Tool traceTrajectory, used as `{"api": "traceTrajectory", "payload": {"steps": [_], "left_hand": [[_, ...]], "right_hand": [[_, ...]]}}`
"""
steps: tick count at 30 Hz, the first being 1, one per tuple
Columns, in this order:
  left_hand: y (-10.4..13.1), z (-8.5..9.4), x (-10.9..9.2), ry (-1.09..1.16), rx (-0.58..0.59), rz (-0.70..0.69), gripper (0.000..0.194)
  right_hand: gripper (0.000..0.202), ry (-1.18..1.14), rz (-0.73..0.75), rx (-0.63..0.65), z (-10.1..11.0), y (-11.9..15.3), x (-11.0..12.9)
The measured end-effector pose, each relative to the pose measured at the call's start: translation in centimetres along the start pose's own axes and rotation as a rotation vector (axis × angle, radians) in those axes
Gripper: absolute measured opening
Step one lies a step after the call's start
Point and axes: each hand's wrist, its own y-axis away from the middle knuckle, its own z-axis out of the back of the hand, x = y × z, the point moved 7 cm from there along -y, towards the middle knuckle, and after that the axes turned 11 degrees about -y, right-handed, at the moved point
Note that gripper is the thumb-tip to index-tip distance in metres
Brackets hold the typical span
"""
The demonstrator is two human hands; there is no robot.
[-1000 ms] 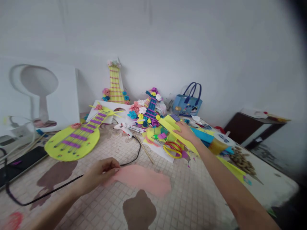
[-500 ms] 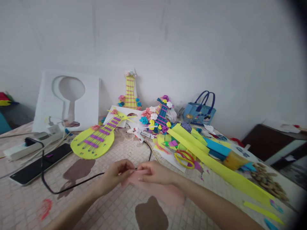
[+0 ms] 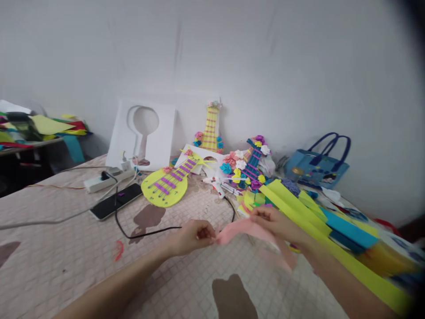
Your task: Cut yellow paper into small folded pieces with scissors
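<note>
A pink paper strip [image 3: 244, 227] stretches between my two hands above the table. My left hand [image 3: 195, 235] pinches its left end with closed fingers. Farther along the strip, my right hand [image 3: 274, 221] grips it, and a blurred tail hangs below toward the right. Behind the hands lies a white glue gun [image 3: 217, 186] with a black cord. To the left rests a yellow lute-shaped piece [image 3: 165, 189] with purple bars and dark strings.
Long yellow strips [image 3: 295, 212] cover the right side, near a blue bag [image 3: 318, 166]. A phone [image 3: 116, 201] and a power strip [image 3: 108, 177] sit left, with cords crossing the table [image 3: 83, 261]. A white cut-out board [image 3: 162, 137] leans on the wall.
My hands have moved apart, and the pink strip is now stretched between them. The view has turned left, showing more coloured sheets on that side.
</note>
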Motion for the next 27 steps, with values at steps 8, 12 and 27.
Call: {"api": "traceTrajectory", "payload": {"steps": [8,12,27], "left_hand": [[0.4,-0.9,-0.1,0.109,0.035,0.004,0.014],[0.4,-2.1,0.7,0.115,0.067,0.036,0.012],[0.9,-3.4,-1.3,0.320,0.082,-0.083,0.045]], "right_hand": [[0.029,0.002,-0.069,-0.048,1.2,1.1,-1.9],[0.026,0.025,-0.055,-0.008,0.8,1.1,-3.3],[0.025,-0.312,-0.003,-0.238,-6.2,1.0,-5.4]]}}
